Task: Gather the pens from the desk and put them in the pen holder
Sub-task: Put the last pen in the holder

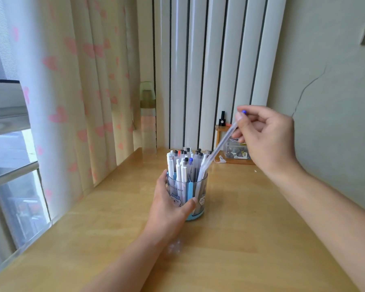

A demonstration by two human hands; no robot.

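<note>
Pinching a slanted pen (219, 147), the right hand (268, 135) sits above the pen holder (195, 192) the left hand (169, 207) grips.

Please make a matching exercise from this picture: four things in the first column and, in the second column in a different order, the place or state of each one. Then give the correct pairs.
Things:
1. left hand
2. right hand
3. translucent pen
4. clear storage box

Places or states:
A. tilted, lower end inside the pen holder
B. at the far end of the desk, by the wall
C. wrapped around the pen holder
D. raised, pinching the pen's upper end

Pairs: 1-C, 2-D, 3-A, 4-B
</note>
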